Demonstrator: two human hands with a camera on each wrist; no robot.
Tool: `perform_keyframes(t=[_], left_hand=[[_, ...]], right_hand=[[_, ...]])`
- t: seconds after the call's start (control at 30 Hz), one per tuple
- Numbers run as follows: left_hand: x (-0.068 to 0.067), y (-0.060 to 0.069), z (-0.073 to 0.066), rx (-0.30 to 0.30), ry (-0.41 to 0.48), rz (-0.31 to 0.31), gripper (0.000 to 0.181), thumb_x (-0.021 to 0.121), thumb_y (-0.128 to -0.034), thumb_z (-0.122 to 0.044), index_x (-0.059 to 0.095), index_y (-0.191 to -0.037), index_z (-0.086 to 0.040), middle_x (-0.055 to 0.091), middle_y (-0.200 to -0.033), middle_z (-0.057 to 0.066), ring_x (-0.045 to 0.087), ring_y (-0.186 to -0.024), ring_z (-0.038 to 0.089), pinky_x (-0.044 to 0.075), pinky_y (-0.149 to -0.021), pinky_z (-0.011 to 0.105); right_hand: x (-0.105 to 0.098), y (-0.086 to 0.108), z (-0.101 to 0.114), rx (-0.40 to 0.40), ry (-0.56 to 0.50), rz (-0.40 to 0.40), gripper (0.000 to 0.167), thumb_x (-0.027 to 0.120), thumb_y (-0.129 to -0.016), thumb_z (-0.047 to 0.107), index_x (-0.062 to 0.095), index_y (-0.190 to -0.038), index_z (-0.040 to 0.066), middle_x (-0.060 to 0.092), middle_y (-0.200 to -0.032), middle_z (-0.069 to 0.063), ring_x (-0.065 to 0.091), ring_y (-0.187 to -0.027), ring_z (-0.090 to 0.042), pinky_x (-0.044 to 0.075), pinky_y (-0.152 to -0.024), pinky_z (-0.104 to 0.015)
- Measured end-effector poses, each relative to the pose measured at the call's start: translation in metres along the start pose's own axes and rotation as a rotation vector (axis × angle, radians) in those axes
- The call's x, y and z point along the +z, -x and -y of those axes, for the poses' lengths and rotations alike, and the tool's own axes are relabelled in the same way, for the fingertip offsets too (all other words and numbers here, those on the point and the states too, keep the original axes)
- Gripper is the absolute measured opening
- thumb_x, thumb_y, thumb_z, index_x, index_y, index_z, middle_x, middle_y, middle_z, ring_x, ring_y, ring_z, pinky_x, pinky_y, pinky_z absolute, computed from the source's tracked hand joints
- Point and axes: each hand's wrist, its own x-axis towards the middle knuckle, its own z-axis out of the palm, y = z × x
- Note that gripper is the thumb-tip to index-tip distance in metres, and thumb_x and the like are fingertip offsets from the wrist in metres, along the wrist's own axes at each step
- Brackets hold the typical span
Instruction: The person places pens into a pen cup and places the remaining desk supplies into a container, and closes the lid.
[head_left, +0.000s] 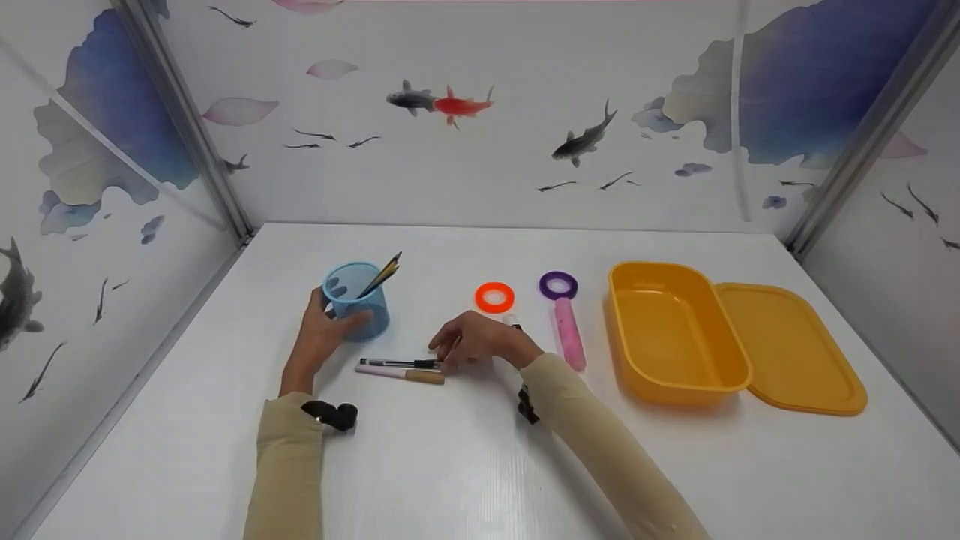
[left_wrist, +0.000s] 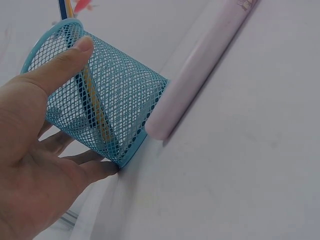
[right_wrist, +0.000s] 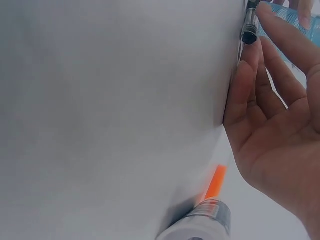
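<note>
My left hand (head_left: 322, 334) holds a light blue mesh pen cup (head_left: 364, 319), thumb on the near side and fingers round the far side. Several pencils (head_left: 381, 276) lean in the cup, their tips above the rim. The left wrist view shows the cup (left_wrist: 117, 90) close to a lilac pen barrel (left_wrist: 195, 75). With thumb and fingertips, my right hand (head_left: 476, 341) pinches the right end of a black-and-clear pen (head_left: 397, 363), low over the table. In the right wrist view the pen's end (right_wrist: 249, 35) shows between them. Just in front of it lies a lilac-and-tan pen (head_left: 401, 373).
Behind my right hand lie an orange ring (head_left: 495, 298) and a purple ring (head_left: 559, 286). A pink cylinder (head_left: 570, 337) lies near a yellow box (head_left: 679, 330) with its lid (head_left: 806, 349) beside it. My right hand partly hides a white cylindrical thing (right_wrist: 200, 222).
</note>
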Motion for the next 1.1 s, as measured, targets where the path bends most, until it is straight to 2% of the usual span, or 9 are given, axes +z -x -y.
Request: perform_keyframes(t=[0.33,0.63,0.87,1.1], left_hand=[[0.002,-0.002,0.0,0.008,-0.005,0.003,0.106,0.077,-0.0872,-0.041,0.008,-0.161,-0.01,0.015,-0.169,0.015,0.014,-0.157,0.037,0.021,-0.128,0.054],[0.0,0.0,-0.002,0.014,0.005,0.006,0.107,0.078,-0.0858,-0.044,0.008,-0.161,-0.011,0.016,-0.169,0.014,0.014,-0.157,0.036,0.02,-0.128,0.054],[-0.001,0.001,0.0,0.02,0.012,0.0,0.104,0.077,-0.0869,-0.041,0.01,-0.16,-0.01,0.017,-0.168,0.014,0.014,-0.157,0.036,0.02,-0.128,0.053],[0.001,0.0,0.001,0.014,0.013,-0.003,0.104,0.077,-0.087,-0.04,0.009,-0.161,-0.011,0.016,-0.169,0.014,0.013,-0.157,0.036,0.02,-0.128,0.054]], right_hand=[[-0.001,0.002,0.002,0.003,0.042,-0.009,0.027,0.079,-0.086,0.015,0.076,-0.112,0.023,0.071,-0.094,0.003,0.058,-0.081,-0.014,0.05,-0.069,-0.021],[-0.007,0.005,0.005,-0.029,0.087,0.026,0.024,0.073,-0.091,0.021,0.076,-0.115,0.023,0.07,-0.097,0.003,0.059,-0.083,-0.015,0.055,-0.074,-0.025],[-0.011,0.008,0.008,-0.035,0.066,-0.011,0.025,0.068,-0.095,0.022,0.073,-0.119,0.02,0.072,-0.099,0.001,0.064,-0.085,-0.017,0.058,-0.078,-0.027],[-0.019,0.014,0.011,-0.108,0.035,-0.071,0.032,0.068,-0.096,0.019,0.069,-0.127,0.012,0.074,-0.104,-0.006,0.071,-0.095,-0.024,0.062,-0.082,-0.031]])
